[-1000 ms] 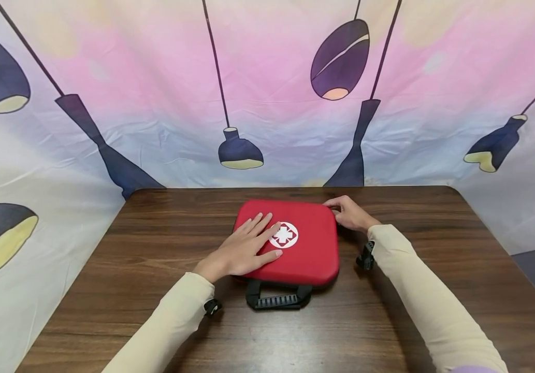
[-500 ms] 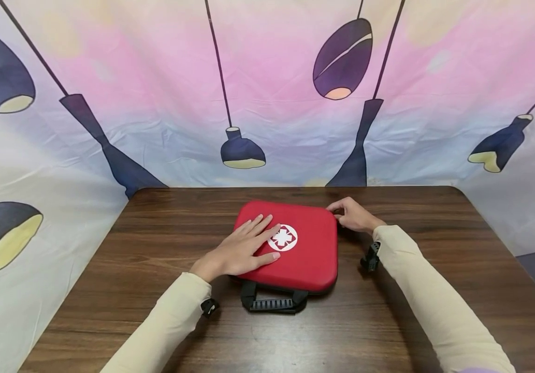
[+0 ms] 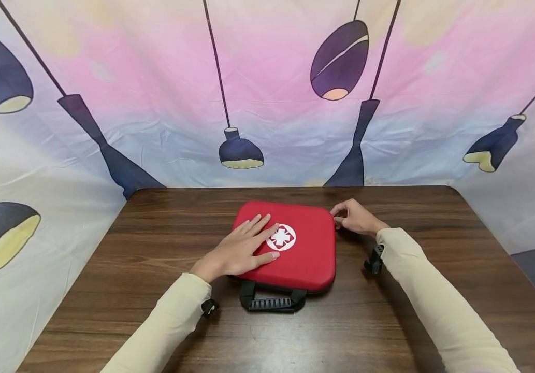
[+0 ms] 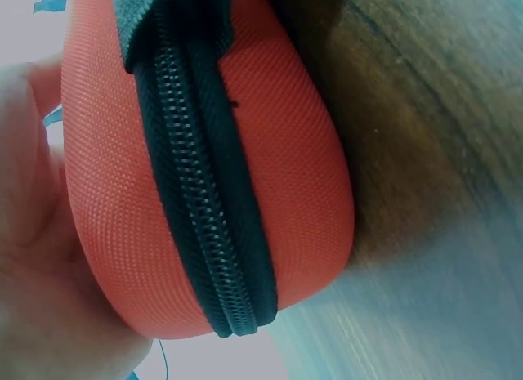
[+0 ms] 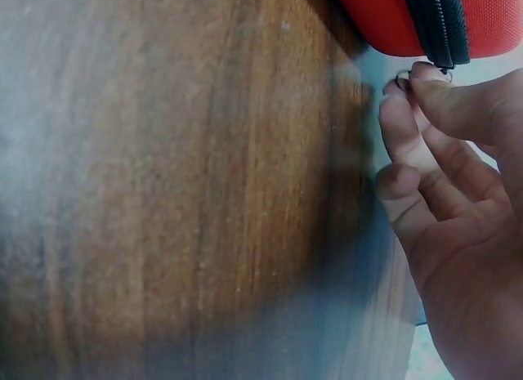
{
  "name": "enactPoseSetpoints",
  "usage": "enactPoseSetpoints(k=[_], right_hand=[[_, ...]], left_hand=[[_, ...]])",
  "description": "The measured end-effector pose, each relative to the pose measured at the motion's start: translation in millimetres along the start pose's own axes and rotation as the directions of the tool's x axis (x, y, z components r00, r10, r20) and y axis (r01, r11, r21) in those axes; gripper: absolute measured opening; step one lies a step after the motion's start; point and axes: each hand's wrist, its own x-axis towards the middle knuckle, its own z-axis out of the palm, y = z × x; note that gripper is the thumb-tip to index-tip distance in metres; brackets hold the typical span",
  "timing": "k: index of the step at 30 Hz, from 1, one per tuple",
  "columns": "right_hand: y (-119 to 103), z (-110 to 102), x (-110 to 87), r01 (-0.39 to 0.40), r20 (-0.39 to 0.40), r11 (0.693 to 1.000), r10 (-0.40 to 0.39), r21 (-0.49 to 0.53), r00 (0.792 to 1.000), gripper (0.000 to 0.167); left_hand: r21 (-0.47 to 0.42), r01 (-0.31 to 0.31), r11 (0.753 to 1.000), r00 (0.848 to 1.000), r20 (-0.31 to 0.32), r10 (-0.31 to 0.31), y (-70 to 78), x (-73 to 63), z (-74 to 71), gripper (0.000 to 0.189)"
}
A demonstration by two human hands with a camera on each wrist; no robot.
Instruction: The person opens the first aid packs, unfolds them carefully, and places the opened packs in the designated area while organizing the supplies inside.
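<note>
A red first-aid case (image 3: pixel 311 248) with a white cross emblem lies flat on the wooden table, its black handle (image 3: pixel 272 304) towards me. Spread fingers of my left hand (image 3: pixel 239 249) rest on the left part of its lid. At the far right corner, my right hand (image 3: pixel 359 217) pinches a small zipper pull (image 5: pixel 402 80) between thumb and forefinger. Its other fingers are bent. In the left wrist view the black zipper (image 4: pixel 196 176) runs along the case's side with its teeth joined. The far side of the case is hidden from the wrist cameras.
The brown wooden table (image 3: pixel 155 243) reaches back to a fabric backdrop (image 3: pixel 178 93) printed with hanging lamps. A black wrist camera (image 3: pixel 373 260) hangs under the right cuff, and another wrist camera (image 3: pixel 210 307) under the left.
My right hand has moved slightly right and nearer along the case's far right corner. The case has turned and shifted slightly left. My left hand stays on the lid.
</note>
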Motion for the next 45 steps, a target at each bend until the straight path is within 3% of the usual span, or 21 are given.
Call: enactPoseSetpoints(k=[9, 19, 37, 45], right_hand=[[-4.7, -3.9, 7.0, -0.044, -0.104, 0.984, 0.026, -0.175, 0.994, 0.013], [-7.8, -6.8, 18.2, -0.034, -0.177, 0.948, -0.024, -0.317, 0.984, 0.015], [-5.2, -10.4, 9.9, 0.009, -0.209, 0.899, -0.112, -0.437, 0.972, 0.012], [-6.3, -8.7, -4.0, 0.057, -0.193, 0.908, -0.148, -0.414, 0.970, 0.010]], left_hand=[[0.008, 0.060, 0.998, 0.998, -0.022, -0.060, 4.8, 4.8, 2.5, 0.080], [0.038, 0.128, 0.991, 0.991, -0.049, -0.126, 14.6, 17.4, 7.4, 0.080], [0.041, 0.164, 0.986, 0.986, -0.020, -0.163, 16.4, 28.9, 4.4, 0.081], [0.049, 0.158, 0.986, 0.987, -0.031, -0.156, 15.9, 27.5, 4.7, 0.080]])
